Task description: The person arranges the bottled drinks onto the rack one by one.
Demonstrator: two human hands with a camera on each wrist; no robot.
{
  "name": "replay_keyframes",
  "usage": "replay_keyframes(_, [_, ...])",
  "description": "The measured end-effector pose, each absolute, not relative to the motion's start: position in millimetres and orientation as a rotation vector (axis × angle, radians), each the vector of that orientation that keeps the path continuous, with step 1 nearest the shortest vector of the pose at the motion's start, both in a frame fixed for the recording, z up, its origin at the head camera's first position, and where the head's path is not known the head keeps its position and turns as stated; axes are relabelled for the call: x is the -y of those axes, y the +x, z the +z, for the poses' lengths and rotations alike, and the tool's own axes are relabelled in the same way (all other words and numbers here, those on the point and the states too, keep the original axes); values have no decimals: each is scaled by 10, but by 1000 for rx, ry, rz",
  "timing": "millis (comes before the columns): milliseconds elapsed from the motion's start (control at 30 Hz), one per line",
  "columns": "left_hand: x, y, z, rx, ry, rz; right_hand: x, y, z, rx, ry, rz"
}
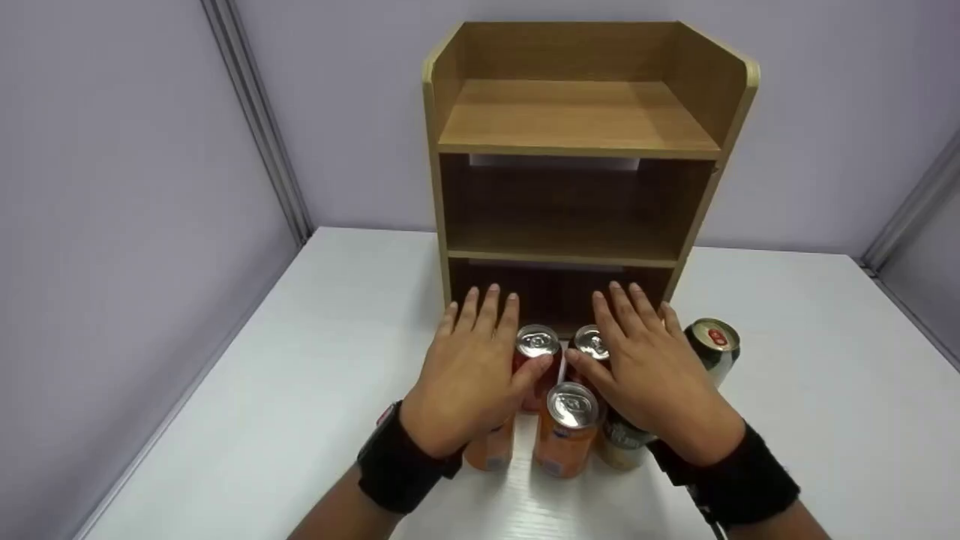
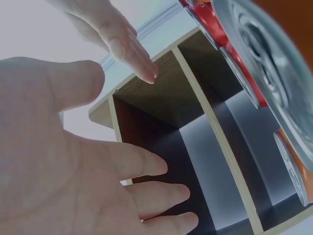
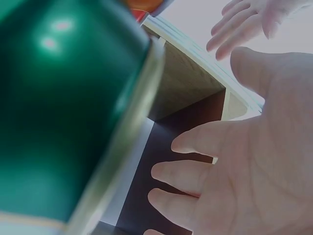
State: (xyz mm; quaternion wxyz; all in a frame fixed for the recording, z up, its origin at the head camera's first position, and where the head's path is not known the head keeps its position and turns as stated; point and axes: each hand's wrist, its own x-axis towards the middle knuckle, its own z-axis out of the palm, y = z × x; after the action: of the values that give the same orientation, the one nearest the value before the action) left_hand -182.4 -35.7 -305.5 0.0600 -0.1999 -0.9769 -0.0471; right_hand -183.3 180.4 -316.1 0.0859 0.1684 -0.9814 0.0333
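Both hands hover palm down above a group of drink cans, fingers straight and holding nothing. My left hand [image 1: 471,379] covers part of an orange can [image 1: 491,448] and lies beside a red can [image 1: 541,390]. My right hand [image 1: 654,375] partly hides a second can [image 1: 589,343] and a dark can with a pale base [image 1: 622,442]. Between the wrists stands another orange can [image 1: 566,442]. A dark green can [image 1: 714,346] with a red tab is just right of the right hand. In the right wrist view, a green can [image 3: 63,107] looms close beside the open palm.
Behind the cans rises a wooden shelf unit [image 1: 577,148] with three levels, its lowest compartment partly hidden by the fingers. It stands on a white table [image 1: 300,390]. Pale wall panels [image 1: 360,112] surround the back and sides.
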Motion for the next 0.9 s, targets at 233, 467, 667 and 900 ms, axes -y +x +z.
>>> replay_keyframes(233, [385, -1817, -3038, 2956, -589, -142, -1799, -1836, -3172, 2933, 496, 112])
replay_keyframes(467, [431, -1838, -3022, 2926, -606, -211, -1840, -1789, -3199, 2945, 464, 126])
replay_keyframes(667, [619, -2044, -2943, 2889, -505, -341, -1999, -1749, -3117, 2942, 404, 176])
replay_keyframes(900, [879, -2441, -2988, 2737, -397, -453, -2541, -1684, -2997, 2855, 274, 286])
